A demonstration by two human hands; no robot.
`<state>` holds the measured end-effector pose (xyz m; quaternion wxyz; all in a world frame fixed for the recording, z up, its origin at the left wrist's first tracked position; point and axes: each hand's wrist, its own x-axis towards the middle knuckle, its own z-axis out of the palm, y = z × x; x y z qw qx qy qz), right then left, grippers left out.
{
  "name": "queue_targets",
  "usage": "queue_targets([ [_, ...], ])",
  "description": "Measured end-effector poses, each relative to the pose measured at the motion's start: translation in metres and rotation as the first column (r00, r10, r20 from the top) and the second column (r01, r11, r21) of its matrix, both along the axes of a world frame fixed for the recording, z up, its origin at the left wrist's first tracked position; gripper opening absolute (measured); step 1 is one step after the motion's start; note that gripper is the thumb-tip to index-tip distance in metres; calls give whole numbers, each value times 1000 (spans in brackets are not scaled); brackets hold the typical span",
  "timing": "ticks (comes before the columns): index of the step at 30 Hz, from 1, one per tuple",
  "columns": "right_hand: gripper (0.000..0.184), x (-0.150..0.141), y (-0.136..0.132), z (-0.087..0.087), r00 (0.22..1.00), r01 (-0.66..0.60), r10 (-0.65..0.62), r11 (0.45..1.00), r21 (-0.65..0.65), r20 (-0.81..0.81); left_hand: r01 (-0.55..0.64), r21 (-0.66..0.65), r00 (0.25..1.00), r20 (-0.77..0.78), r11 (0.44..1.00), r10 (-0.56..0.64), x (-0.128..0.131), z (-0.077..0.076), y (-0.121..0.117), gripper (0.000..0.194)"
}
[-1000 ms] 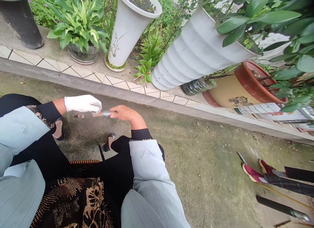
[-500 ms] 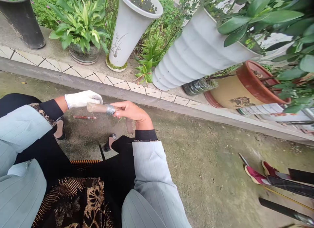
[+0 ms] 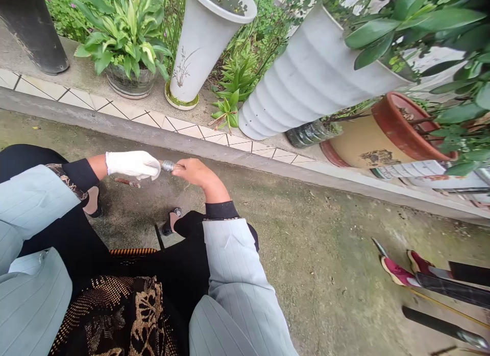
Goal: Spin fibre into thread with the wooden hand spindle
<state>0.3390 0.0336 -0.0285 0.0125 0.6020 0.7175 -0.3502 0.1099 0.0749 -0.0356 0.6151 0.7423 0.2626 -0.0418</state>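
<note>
Between my two hands is a wooden stick with silver wire (image 3: 167, 165) wound round it. My left hand (image 3: 133, 165), in a white knitted glove, is closed over the stick's left end, so most of that wood is hidden. My bare right hand (image 3: 194, 171) is closed round the other end, thumb and fingers against the wire winding. Only the wire and a sliver of wood show in the gap. On the concrete below my left hand lies a reddish-brown stick (image 3: 126, 181), partly covered by the glove.
A low tiled ledge (image 3: 153, 122) crosses ahead, bearing a tall white pot (image 3: 202, 44), a large ribbed pot (image 3: 306, 75), a tan pot with a red rim (image 3: 367, 136) and a leafy plant (image 3: 126, 34). At right are another person's red shoes (image 3: 396, 270) and a dark long-bladed tool (image 3: 436, 325).
My left hand has moved right and closed over the stick's pale end, which was exposed before. A blurred brown piece below my right wrist no longer shows.
</note>
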Motion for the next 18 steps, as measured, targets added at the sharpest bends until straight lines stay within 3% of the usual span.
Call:
queue_targets([
  [3, 18, -1, -2, 3, 988, -149, 140, 976, -159, -70, 65, 112, 998, -16, 992, -64, -2, 2, 4, 21],
  [7, 16, -1, -1, 1, 947, -277, 189, 891, -360, -260, 78, 96, 996, 45, 992, -83, -2, 3, 7, 21],
  [13, 30, 8, -4, 5, 831, -364, 142, 870, -332, -538, -48, -9, 994, 96, 999, 49, -3, -8, 16, 23],
  [16, 40, 14, -9, 14, 691, -278, 24, 932, -235, -723, -145, -112, 972, 169, 983, 162, -3, -14, 17, 25],
  [18, 41, 15, -8, 16, 561, -73, -60, 990, -121, -826, -166, -183, 956, 212, 969, 204, -1, -15, 13, 24],
])
